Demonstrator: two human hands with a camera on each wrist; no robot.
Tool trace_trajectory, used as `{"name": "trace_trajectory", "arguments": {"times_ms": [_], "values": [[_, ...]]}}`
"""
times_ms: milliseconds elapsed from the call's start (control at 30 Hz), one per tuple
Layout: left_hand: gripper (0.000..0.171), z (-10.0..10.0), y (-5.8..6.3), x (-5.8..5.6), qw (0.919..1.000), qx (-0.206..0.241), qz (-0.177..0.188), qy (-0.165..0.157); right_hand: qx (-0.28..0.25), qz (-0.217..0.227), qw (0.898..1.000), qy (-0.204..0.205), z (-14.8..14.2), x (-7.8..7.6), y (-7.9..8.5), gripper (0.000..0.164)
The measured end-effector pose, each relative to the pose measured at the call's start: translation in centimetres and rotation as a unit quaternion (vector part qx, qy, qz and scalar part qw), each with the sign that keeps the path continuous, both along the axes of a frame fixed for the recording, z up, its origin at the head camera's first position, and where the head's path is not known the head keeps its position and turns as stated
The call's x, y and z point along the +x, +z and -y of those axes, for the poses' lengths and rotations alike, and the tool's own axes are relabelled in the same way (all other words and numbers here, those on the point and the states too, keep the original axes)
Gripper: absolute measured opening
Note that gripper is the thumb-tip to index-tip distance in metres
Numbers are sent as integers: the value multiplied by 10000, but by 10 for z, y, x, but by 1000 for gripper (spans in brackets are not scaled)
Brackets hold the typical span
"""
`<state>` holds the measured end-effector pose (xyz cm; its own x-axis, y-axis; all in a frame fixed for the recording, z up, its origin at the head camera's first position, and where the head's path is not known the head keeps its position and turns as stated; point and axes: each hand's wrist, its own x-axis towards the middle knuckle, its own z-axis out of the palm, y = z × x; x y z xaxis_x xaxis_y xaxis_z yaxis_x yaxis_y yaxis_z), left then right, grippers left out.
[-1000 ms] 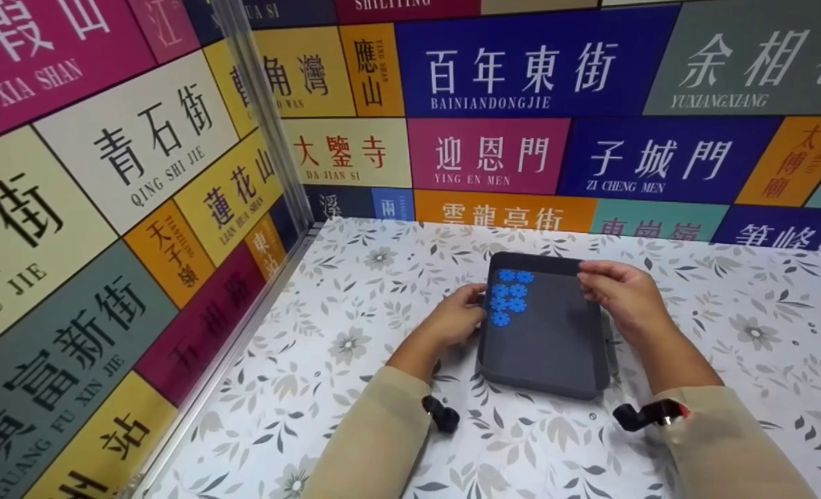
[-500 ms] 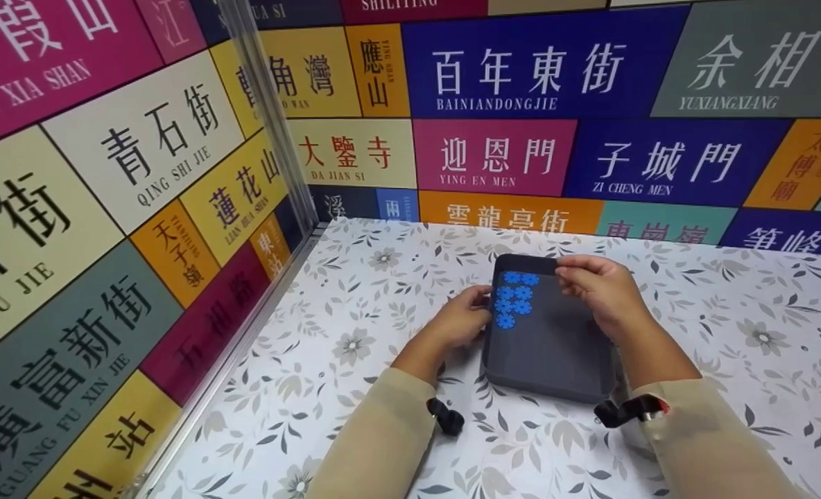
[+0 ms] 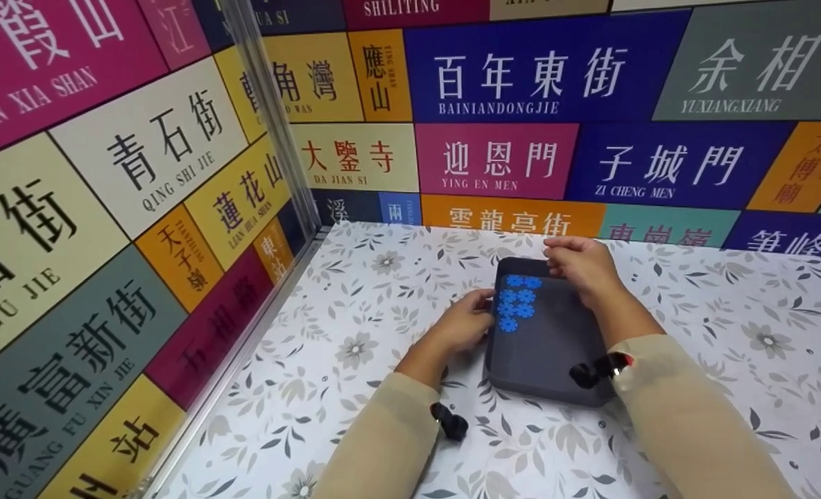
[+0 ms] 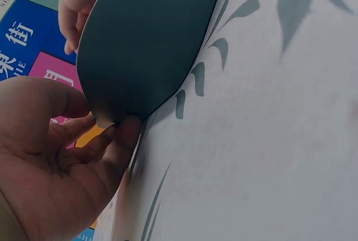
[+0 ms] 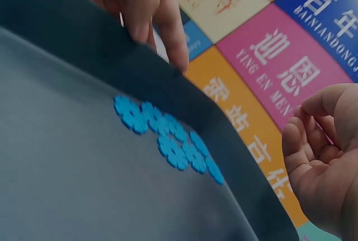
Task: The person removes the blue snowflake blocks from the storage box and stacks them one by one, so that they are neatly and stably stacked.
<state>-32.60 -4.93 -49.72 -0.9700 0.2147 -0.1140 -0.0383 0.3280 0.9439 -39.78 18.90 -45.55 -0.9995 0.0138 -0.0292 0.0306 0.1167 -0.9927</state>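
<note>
A dark grey shallow tray (image 3: 549,346) lies on the table with several blue flower-shaped discs (image 3: 509,324) flat inside, grouped along its upper left. My left hand (image 3: 462,322) holds the tray's left wall from outside; its curled fingers meet the edge in the left wrist view, where the hand (image 4: 50,162) shows from the palm side. Over the tray's far right corner is my right hand (image 3: 584,270), raised past the far rim. In the right wrist view that hand (image 5: 324,157) has curled fingers with thumb and forefinger together, and nothing shows between them.
The table is covered by a white leaf-and-flower patterned cloth (image 3: 355,416). Behind it stands a wall of coloured sign panels (image 3: 497,159), and another sign wall (image 3: 168,138) rises at the left. Black wrist cameras (image 3: 450,423) sit on both sleeves.
My right hand has moved from the tray's right rim leftward and away, up past the far rim. My left hand stays at the left wall, and the discs keep their places.
</note>
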Motion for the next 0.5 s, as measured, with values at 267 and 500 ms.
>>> {"name": "trace_trajectory", "arguments": {"times_ms": [267,500], "values": [[61,-1,-1,0,9999,72,-40,-69,715,-251,9968,-266,2,-14,-16,26],[61,0,-3,-2,9999,134,-15,3,1461,-382,9885,-128,5,-18,-30,30]]}}
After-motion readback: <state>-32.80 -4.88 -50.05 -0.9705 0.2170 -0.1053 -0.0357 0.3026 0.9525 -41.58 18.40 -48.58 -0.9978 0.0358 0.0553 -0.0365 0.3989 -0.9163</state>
